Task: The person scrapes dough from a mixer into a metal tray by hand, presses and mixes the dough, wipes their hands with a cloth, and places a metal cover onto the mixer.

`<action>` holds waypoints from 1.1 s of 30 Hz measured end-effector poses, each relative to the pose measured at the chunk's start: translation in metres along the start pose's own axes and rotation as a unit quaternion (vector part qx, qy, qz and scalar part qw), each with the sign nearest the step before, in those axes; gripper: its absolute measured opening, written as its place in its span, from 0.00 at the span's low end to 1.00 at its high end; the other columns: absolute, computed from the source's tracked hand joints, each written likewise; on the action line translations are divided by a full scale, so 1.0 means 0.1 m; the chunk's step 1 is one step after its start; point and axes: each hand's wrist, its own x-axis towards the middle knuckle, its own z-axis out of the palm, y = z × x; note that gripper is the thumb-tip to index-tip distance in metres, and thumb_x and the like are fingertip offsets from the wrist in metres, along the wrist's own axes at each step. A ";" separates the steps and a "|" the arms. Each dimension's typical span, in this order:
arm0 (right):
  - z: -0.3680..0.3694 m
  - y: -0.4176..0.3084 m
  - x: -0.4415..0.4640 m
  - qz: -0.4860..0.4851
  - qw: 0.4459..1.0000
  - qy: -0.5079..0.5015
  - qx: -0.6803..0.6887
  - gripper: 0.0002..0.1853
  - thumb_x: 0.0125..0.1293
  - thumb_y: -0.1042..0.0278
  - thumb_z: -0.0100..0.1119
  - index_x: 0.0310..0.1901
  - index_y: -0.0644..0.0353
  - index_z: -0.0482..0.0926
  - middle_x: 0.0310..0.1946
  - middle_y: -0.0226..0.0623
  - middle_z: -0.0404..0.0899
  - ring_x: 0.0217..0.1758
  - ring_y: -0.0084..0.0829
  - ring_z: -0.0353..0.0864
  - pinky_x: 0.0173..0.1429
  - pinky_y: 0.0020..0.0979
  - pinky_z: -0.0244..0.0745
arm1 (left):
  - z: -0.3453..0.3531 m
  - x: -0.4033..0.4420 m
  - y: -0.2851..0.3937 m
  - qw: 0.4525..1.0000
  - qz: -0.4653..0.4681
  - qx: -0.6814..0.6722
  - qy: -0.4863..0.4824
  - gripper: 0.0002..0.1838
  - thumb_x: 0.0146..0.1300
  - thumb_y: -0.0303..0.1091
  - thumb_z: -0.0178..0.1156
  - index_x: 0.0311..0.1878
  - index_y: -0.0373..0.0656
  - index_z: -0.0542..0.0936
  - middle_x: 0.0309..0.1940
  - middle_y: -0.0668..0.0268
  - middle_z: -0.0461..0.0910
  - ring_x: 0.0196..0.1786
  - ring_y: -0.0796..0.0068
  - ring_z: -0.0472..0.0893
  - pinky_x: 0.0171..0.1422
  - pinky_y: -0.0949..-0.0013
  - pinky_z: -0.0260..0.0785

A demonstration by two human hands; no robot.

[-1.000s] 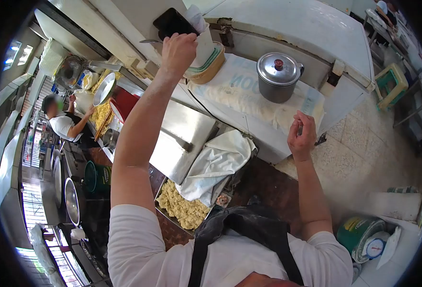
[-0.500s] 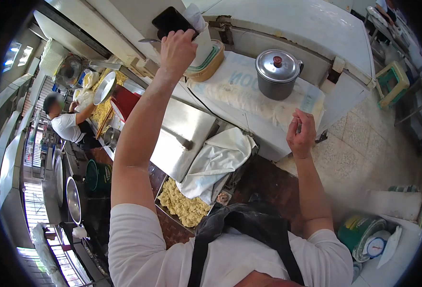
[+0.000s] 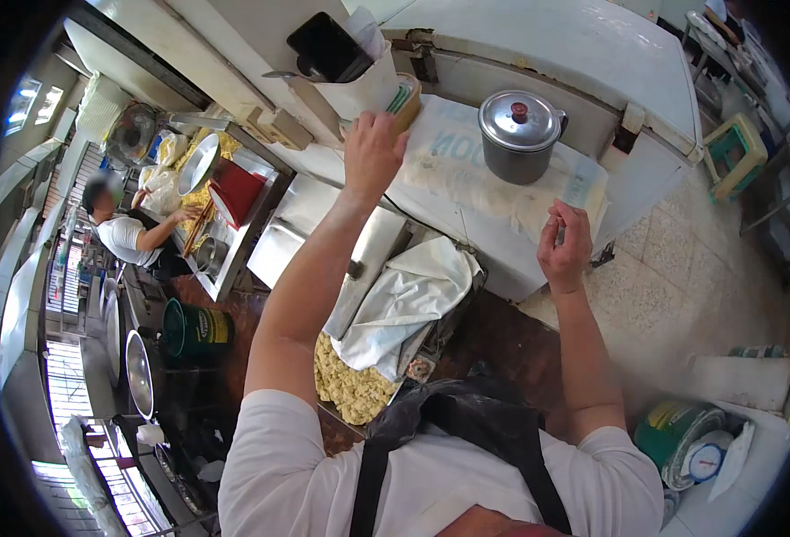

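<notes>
My left hand [image 3: 374, 154] is at the near side of a tan plastic container [image 3: 406, 106], just below a white holder [image 3: 364, 92] with a black phone-like object [image 3: 328, 46] in it. Its fingers are bent; what they touch is partly hidden. My right hand [image 3: 565, 240] hovers by the right end of a cloth-like white sack [image 3: 449, 157], fingers curled together around something too small to make out. A lidded metal pot [image 3: 520, 134] with a red knob stands on the sack, above and left of my right hand.
A white cloth [image 3: 408, 300] lies over a metal box beside a tray of yellowish dough-like food [image 3: 350, 383]. Another person [image 3: 127, 233] works at a table of noodles on the left. Green buckets [image 3: 194, 328] and a dial scale [image 3: 705, 460] stand low on both sides.
My left hand has come down and right from the phone-like object and white holder to the tan container. My right hand has barely moved. The other person's arms have shifted.
</notes>
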 end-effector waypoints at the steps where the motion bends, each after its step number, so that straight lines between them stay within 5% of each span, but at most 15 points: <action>1: 0.00 0.00 0.00 -0.003 1.000 -0.004 -0.005 0.20 0.62 0.85 0.60 0.56 0.62 0.78 0.39 0.41 0.83 0.41 0.45 0.83 0.47 0.41 0.80 | 0.07 -0.12 -0.09 1.000 0.012 0.021 -0.009 0.14 0.60 0.33 0.72 0.46 0.41 0.81 0.40 0.57 0.80 0.47 0.51 0.80 0.54 0.52 0.73; 12: 0.04 -0.02 0.04 -0.033 0.999 0.004 -0.030 0.18 0.64 0.85 0.59 0.55 0.62 0.79 0.38 0.41 0.83 0.40 0.40 0.82 0.44 0.37 0.80 | -0.05 -0.28 0.00 0.993 -0.099 -0.059 -0.015 0.08 0.66 0.34 0.67 0.43 0.41 0.83 0.36 0.56 0.85 0.44 0.50 0.82 0.50 0.50 0.74; 15: 0.07 0.00 -0.02 -0.057 0.996 0.012 -0.061 0.18 0.62 0.85 0.60 0.54 0.61 0.79 0.40 0.41 0.83 0.42 0.45 0.83 0.47 0.42 0.80 | -0.34 -0.91 0.40 0.915 -0.310 -0.229 -0.116 0.13 0.67 0.39 0.67 0.44 0.37 0.84 0.35 0.52 0.83 0.44 0.51 0.84 0.47 0.52 0.73; 19: 0.03 -0.02 -0.10 -0.033 0.999 -0.012 -0.036 0.17 0.63 0.85 0.60 0.53 0.62 0.79 0.43 0.42 0.84 0.45 0.47 0.83 0.50 0.43 0.79 | 0.16 -3.39 0.05 0.954 -0.193 -0.010 -0.229 0.38 0.61 0.52 0.73 0.71 0.44 0.72 0.62 0.50 0.77 0.65 0.45 0.76 0.65 0.45 0.71; 20: 0.00 -0.06 -0.12 -0.041 0.999 -0.004 -0.026 0.17 0.63 0.85 0.60 0.53 0.62 0.78 0.44 0.43 0.83 0.47 0.48 0.83 0.53 0.44 0.78 | 0.09 -3.96 0.07 0.893 -0.246 0.046 -0.375 0.53 0.59 0.57 0.73 0.82 0.50 0.58 0.77 0.48 0.63 0.77 0.40 0.63 0.77 0.35 0.59; 21: -0.02 -0.12 -0.14 -0.052 0.999 0.006 -0.014 0.16 0.63 0.85 0.59 0.53 0.62 0.78 0.45 0.43 0.83 0.48 0.48 0.82 0.55 0.44 0.77 | -0.06 -4.34 0.13 0.842 -0.269 0.069 -0.462 0.54 0.60 0.59 0.71 0.84 0.51 0.56 0.81 0.47 0.57 0.82 0.40 0.55 0.80 0.32 0.52; 24: 0.03 -0.59 -0.51 -0.029 0.998 -0.023 0.043 0.13 0.64 0.84 0.58 0.49 0.63 0.79 0.46 0.45 0.83 0.49 0.49 0.81 0.57 0.45 0.76 | -0.39 -4.84 0.18 0.817 -0.272 0.060 -0.505 0.53 0.62 0.57 0.71 0.85 0.53 0.54 0.84 0.50 0.52 0.85 0.41 0.50 0.83 0.32 0.45; 27: 0.35 -1.00 -1.23 0.012 0.967 -0.200 0.154 0.09 0.64 0.81 0.59 0.46 0.64 0.80 0.42 0.48 0.82 0.46 0.52 0.81 0.54 0.45 0.78 | -0.63 -4.79 0.11 0.839 -0.306 -0.005 -0.449 0.46 0.63 0.54 0.70 0.80 0.50 0.64 0.80 0.50 0.60 0.81 0.43 0.61 0.81 0.39 0.55; 29: 0.39 -1.23 -1.48 0.045 0.904 -0.370 0.210 0.09 0.67 0.78 0.58 0.47 0.62 0.82 0.41 0.49 0.83 0.46 0.52 0.82 0.52 0.45 0.79 | -1.03 -4.66 0.06 0.839 -0.403 -0.180 -0.317 0.33 0.65 0.51 0.68 0.69 0.44 0.77 0.66 0.46 0.76 0.67 0.44 0.77 0.71 0.49 0.70; 31: 0.30 -1.26 -1.78 0.108 0.795 -0.548 0.236 0.10 0.67 0.74 0.58 0.48 0.58 0.84 0.40 0.48 0.84 0.44 0.52 0.83 0.48 0.46 0.79 | -1.60 -4.74 0.16 0.804 -0.495 -0.144 -0.296 0.20 0.65 0.44 0.66 0.53 0.39 0.85 0.45 0.46 0.85 0.49 0.41 0.85 0.57 0.51 0.77; 33: 0.21 -0.67 -2.53 0.000 0.646 -0.742 0.179 0.11 0.66 0.71 0.60 0.48 0.55 0.85 0.40 0.49 0.85 0.42 0.51 0.85 0.46 0.46 0.80 | -2.04 -5.88 0.07 0.785 -0.454 -0.017 -0.421 0.14 0.64 0.40 0.63 0.42 0.38 0.87 0.36 0.47 0.87 0.42 0.40 0.86 0.50 0.46 0.79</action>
